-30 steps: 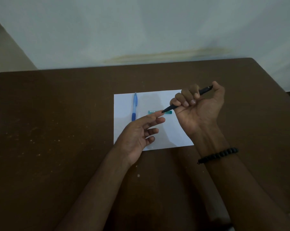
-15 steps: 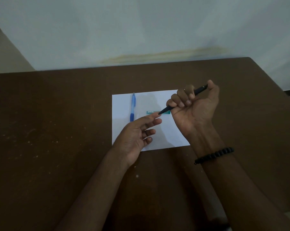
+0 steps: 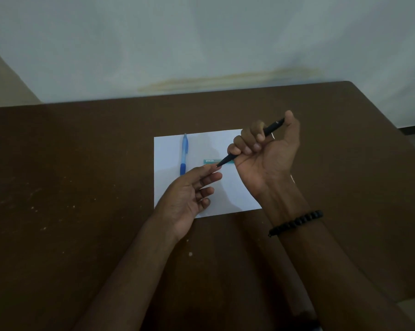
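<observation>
A black pen (image 3: 272,128) is gripped in my right hand (image 3: 266,158), palm up, fingers curled round its barrel and thumb raised at its rear end. Its tip points down-left and meets the index fingertip of my left hand (image 3: 189,197). That hand is held palm up with fingers loosely extended over a white sheet of paper (image 3: 170,151). On the sheet lie a blue pen (image 3: 184,154) at the left and a small teal tube (image 3: 211,161) in the middle, partly hidden behind the black pen's tip.
The paper lies on a dark brown table (image 3: 70,187) with pale specks on its left part. A light wall (image 3: 201,44) with a yellowish stain runs along the far edge. A black bead bracelet (image 3: 297,222) circles my right wrist.
Both hands and the black pen keep nearly the same pose. The view has shifted slightly; the pen tip stays at my left index fingertip.
</observation>
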